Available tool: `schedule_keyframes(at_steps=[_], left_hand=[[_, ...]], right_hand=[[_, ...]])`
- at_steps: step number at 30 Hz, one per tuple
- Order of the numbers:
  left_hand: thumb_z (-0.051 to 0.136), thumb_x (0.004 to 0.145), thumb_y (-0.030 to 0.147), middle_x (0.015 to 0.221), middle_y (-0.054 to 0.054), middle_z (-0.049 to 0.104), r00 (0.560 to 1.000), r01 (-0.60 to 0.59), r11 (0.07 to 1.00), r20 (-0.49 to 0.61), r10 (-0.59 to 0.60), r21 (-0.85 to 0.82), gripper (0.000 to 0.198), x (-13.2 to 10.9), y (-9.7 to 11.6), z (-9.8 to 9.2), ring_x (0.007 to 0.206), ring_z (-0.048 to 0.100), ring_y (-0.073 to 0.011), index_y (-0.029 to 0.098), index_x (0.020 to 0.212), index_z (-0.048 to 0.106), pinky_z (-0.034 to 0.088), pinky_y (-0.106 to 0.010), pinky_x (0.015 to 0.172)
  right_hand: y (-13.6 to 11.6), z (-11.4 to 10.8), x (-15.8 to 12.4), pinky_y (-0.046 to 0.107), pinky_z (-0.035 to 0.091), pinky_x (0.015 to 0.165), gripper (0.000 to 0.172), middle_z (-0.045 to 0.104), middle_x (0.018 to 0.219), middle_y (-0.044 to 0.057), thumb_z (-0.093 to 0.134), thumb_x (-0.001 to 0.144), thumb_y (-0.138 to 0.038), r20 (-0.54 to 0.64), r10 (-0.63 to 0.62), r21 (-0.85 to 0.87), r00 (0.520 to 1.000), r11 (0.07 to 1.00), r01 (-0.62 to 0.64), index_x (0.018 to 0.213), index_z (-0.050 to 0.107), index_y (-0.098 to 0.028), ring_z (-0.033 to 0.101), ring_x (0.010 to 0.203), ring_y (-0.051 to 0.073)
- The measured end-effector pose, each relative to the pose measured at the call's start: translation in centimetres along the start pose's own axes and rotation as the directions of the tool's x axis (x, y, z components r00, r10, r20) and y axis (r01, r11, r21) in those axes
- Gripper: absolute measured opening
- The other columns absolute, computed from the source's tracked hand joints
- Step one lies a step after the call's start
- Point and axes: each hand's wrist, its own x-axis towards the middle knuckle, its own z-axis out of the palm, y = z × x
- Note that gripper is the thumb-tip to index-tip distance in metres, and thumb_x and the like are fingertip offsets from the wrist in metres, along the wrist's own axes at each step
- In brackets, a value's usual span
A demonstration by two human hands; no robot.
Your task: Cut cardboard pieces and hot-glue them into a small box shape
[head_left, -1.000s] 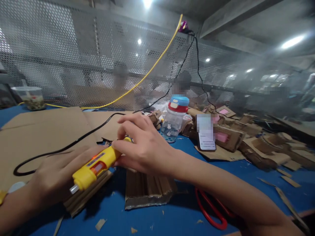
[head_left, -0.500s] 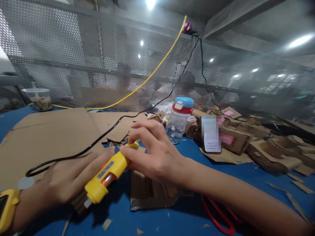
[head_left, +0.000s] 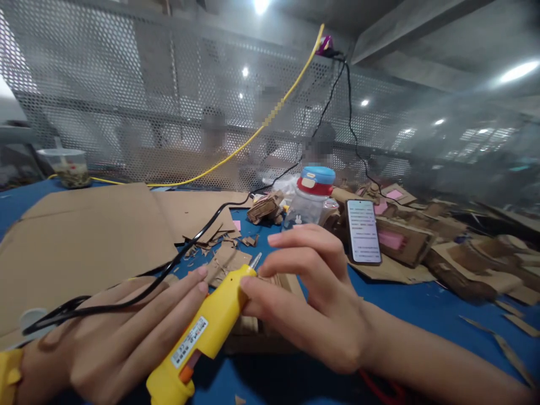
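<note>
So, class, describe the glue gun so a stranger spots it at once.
Over the blue table, find the left hand and right hand. The yellow glue gun slants between them, its metal tip pointing away. Unlike the thin yellow cable behind, it is chunky and bears a white label.

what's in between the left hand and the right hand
In the head view, a yellow glue gun lies between the left hand and right hand, its metal tip pointing away from the person.

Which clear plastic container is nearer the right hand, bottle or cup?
The clear bottle with blue-and-red lid, partly behind the right hand; the clear cup stands far left.
</note>
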Motion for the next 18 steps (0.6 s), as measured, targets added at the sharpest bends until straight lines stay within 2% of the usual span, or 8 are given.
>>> schedule_keyframes(at_steps=[2, 4, 6, 9, 13, 16, 18], left_hand=[[0.031, 0.094, 0.015, 0.161, -0.002, 0.029, 0.999, -0.032, 0.999, 0.013, 0.031, 0.030, 0.055, 0.0, -0.3, -0.1, 0.147, 0.026, -0.0162, 0.014, 0.149, 0.032, 0.013, -0.030, 0.123], [0.033, 0.093, 0.016, 0.160, -0.001, 0.030, 0.999, -0.012, 1.000, 0.036, 0.012, 0.017, 0.056, -0.1, -0.3, -0.3, 0.145, 0.029, -0.0148, 0.015, 0.149, 0.032, 0.017, -0.027, 0.122], [0.034, 0.092, 0.017, 0.160, 0.000, 0.031, 0.998, 0.005, 1.000, 0.058, -0.005, -0.004, 0.058, -0.4, -0.2, -0.6, 0.143, 0.034, -0.0128, 0.015, 0.150, 0.030, 0.020, -0.023, 0.121], [0.036, 0.091, 0.019, 0.162, -0.002, 0.026, 0.996, 0.012, 1.000, 0.084, -0.011, -0.005, 0.060, -0.8, 0.1, -0.8, 0.139, 0.041, -0.0130, 0.012, 0.150, 0.027, 0.025, -0.023, 0.120], [0.036, 0.091, 0.017, 0.158, 0.002, 0.034, 0.995, 0.084, 0.995, 0.053, -0.081, -0.061, 0.059, -1.3, 0.3, -0.7, 0.131, 0.051, -0.0129, 0.015, 0.150, 0.031, 0.035, -0.021, 0.114], [0.038, 0.089, 0.015, 0.155, 0.003, 0.039, 0.993, 0.117, 0.989, 0.043, -0.113, -0.087, 0.059, -1.4, 0.4, -0.6, 0.125, 0.057, -0.0135, 0.015, 0.147, 0.036, 0.042, -0.021, 0.110], [0.037, 0.089, 0.013, 0.151, 0.003, 0.046, 0.991, 0.132, 0.987, 0.023, -0.131, -0.087, 0.058, -1.5, 0.5, -0.5, 0.122, 0.060, -0.0136, 0.017, 0.147, 0.037, 0.045, -0.021, 0.108]], right_hand=[[0.0, -0.2, 0.1, 0.040, 0.041, 0.106, 0.016, 0.066, 0.097, 0.006, 0.060, 0.091, -0.016, 0.036, 0.005, -0.014, 0.999, 1.000, -0.005, 0.103, 0.071, -0.018, 0.051, 0.114, 0.022], [-0.1, -0.1, 0.1, 0.039, 0.040, 0.106, 0.018, 0.067, 0.097, 0.005, 0.057, 0.093, -0.014, 0.051, 0.000, -0.012, 0.999, 1.000, 0.001, 0.106, 0.070, -0.017, 0.052, 0.113, 0.020], [-0.3, 0.2, -0.1, 0.035, 0.040, 0.106, 0.016, 0.067, 0.087, 0.002, 0.055, 0.093, -0.011, -0.010, -0.021, 0.024, 1.000, 0.999, 0.022, 0.094, 0.071, -0.016, 0.054, 0.106, 0.017], [-0.5, 0.8, -0.3, 0.028, 0.044, 0.100, 0.024, 0.062, 0.073, -0.001, 0.055, 0.090, -0.007, -0.133, -0.050, 0.065, 0.990, 0.996, 0.059, 0.072, 0.066, -0.018, 0.058, 0.095, 0.012], [-0.7, 1.2, -0.3, 0.028, 0.048, 0.093, 0.031, 0.063, 0.075, -0.001, 0.056, 0.089, -0.007, -0.221, -0.063, 0.038, 0.973, 0.997, 0.073, 0.062, 0.063, -0.019, 0.059, 0.093, 0.012], [-0.8, 0.8, -0.2, 0.029, 0.050, 0.091, 0.023, 0.063, 0.080, 0.002, 0.060, 0.087, -0.006, -0.321, -0.092, -0.001, 0.943, 0.995, 0.097, 0.067, 0.067, -0.015, 0.058, 0.096, 0.014], [-1.0, 0.4, -0.1, 0.031, 0.051, 0.089, 0.012, 0.064, 0.085, 0.004, 0.063, 0.087, -0.009, -0.252, -0.061, -0.046, 0.966, 0.998, 0.051, 0.081, 0.073, -0.013, 0.057, 0.099, 0.017]])
